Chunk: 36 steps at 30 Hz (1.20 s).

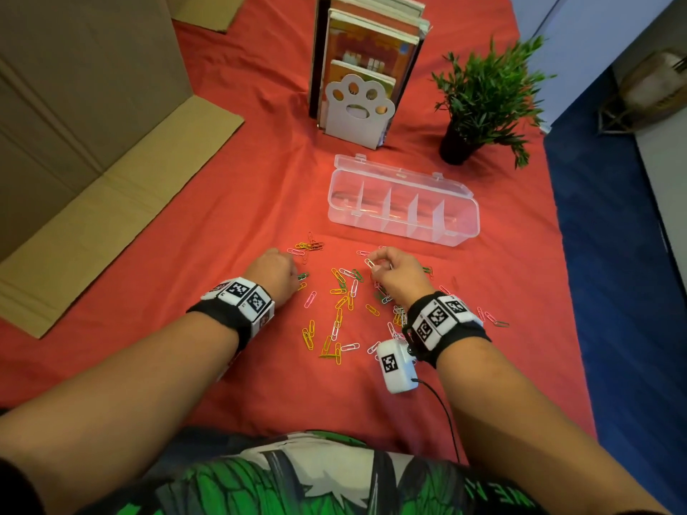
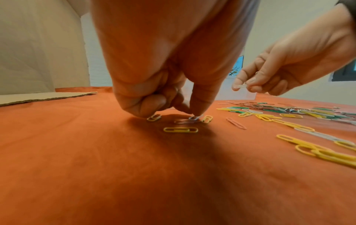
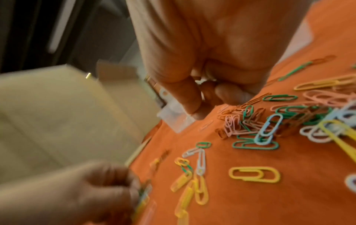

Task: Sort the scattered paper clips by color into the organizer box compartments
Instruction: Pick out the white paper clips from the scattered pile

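Paper clips (image 1: 342,302) in yellow, green, pink, white and orange lie scattered on the red cloth between my hands. The clear organizer box (image 1: 461,232) stands open beyond them, its divided compartments showing nothing inside. My left hand (image 1: 277,271) reaches down to the cloth at the left of the scatter. Its thumb and forefinger (image 2: 192,115) pinch a pale clip (image 2: 195,118) that still lies on the cloth. My right hand (image 1: 375,263) is raised slightly above the pile and pinches a white clip (image 2: 239,86) between thumb and forefinger; its other fingers (image 3: 227,92) are curled.
A large cardboard box (image 1: 93,143) with its flap down fills the left side. Books in a paw-shaped bookend (image 1: 357,113) and a potted plant (image 1: 483,105) stand behind the organizer. A white tagged device (image 1: 396,366) with a cable hangs by my right wrist. The table edge runs along the right.
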Motion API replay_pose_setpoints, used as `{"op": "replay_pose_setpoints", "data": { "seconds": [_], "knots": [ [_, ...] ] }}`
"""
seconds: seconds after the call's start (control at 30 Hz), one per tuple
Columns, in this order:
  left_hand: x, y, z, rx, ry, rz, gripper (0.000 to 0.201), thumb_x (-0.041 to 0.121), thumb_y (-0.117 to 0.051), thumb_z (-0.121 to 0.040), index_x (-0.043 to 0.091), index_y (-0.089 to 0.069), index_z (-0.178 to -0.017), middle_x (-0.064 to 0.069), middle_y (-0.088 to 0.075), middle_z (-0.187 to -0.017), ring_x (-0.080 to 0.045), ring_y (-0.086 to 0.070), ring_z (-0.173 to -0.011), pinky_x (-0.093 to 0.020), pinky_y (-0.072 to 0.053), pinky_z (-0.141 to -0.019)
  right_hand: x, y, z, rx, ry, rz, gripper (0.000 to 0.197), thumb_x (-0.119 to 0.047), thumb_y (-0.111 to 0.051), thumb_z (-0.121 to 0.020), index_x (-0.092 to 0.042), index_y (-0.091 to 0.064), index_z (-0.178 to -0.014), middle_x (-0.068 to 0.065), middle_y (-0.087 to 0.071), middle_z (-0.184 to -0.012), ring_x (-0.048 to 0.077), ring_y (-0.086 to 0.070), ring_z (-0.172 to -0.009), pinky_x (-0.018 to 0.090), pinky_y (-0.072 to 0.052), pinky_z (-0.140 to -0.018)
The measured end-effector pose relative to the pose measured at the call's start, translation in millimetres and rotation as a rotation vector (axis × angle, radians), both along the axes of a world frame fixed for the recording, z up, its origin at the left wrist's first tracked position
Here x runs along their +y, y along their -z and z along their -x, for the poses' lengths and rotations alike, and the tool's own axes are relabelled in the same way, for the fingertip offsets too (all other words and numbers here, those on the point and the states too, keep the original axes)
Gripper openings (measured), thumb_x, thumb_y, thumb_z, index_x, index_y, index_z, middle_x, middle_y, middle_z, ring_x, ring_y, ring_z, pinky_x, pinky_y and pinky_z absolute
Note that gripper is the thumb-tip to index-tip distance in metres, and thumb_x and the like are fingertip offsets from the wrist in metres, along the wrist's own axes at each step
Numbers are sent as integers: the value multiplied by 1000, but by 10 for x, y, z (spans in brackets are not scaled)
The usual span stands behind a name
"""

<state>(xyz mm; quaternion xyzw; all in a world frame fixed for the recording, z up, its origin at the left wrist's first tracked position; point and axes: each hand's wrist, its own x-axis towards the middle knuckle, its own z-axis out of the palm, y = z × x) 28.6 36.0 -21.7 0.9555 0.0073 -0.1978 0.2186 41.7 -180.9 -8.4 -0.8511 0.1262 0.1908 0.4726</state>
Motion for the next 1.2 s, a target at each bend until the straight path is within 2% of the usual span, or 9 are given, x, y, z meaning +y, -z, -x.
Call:
{"op": "replay_pose_setpoints", "data": {
  "seconds": [0.2, 0.3, 0.4, 0.53, 0.7, 0.83, 0.97, 1.1, 1.2],
  "knots": [
    [40, -74, 11, 74, -70, 133, 16, 18, -57, -82, 7, -68, -79, -17, -70, -81, -28, -63, -74, -34, -50, -72, 8, -89, 82, 240, 315, -402, 25, -1, -37, -83, -13, -49, -64, 2, -40, -60, 13, -30, -50, 25, -21, -48],
    [108, -35, 18, -29, -70, 91, 15, 15, -59, -80, 11, -71, -88, -16, -67, -91, -31, -62, -85, -33, -47, -78, 28, -65, 130, 332, 397, -559, 19, -12, -41, -83, -14, -47, -64, 0, -41, -61, 11, -33, -50, 22, -25, -47],
    [119, 3, 15, -101, -51, 23, 20, 22, -64, -80, 15, -71, -97, -15, -60, -95, -32, -60, -90, -34, -47, -81, 83, 4, 64, 288, 178, -181, 14, -13, -50, -83, -15, -51, -69, 0, -45, -63, 12, -39, -51, 21, -30, -44],
    [37, -3, -3, -89, 9, -23, 19, 26, -65, -79, 16, -70, -94, -11, -54, -92, -30, -59, -92, -36, -49, -80, 187, 28, 70, 95, -256, 549, 25, -24, -51, -86, -2, -63, -89, 16, -65, -95, 29, -61, -88, 28, -44, -74],
    [-21, -5, -20, -90, 59, -59, 23, 25, -57, -86, 13, -69, -100, -14, -55, -101, -31, -57, -99, -35, -46, -83, 351, 52, 136, -109, -449, 753, 35, -12, -54, -84, 0, -51, -117, 18, -52, -119, 35, -56, -108, 40, -49, -89],
    [-25, 5, -26, -69, 121, -105, 24, 29, -60, -85, 11, -68, -97, -13, -55, -102, -31, -58, -100, -38, -49, -84, 363, 77, 152, -128, -519, 808, 37, -4, -48, -82, 1, -48, -118, 20, -49, -119, 37, -55, -108, 42, -49, -90],
    [-68, 28, -40, -46, 128, -159, 22, 23, -54, -86, 9, -65, -99, -13, -52, -106, -35, -59, -98, -42, -50, -80, 308, 50, 71, 44, -451, 590, 29, -6, -49, -85, -3, -51, -114, 15, -46, -120, 31, -53, -108, 34, -44, -89],
    [-70, 100, -52, -42, 125, -180, 25, 20, -49, -86, 7, -62, -102, -15, -52, -106, -38, -59, -96, -47, -51, -84, 226, 33, -28, 108, -112, 124, 19, -6, -44, -85, -23, -50, -78, -3, -52, -76, 14, -46, -63, 24, -34, -53],
    [-70, 115, -56, -63, 142, -190, 24, 17, -46, -87, 5, -61, -100, -16, -52, -104, -38, -60, -93, -47, -51, -80, 213, 4, -59, 183, 140, -289, 29, 2, -38, -89, -23, -51, -81, -2, -44, -69, 9, -37, -53, 19, -32, -42]
  ]
}}
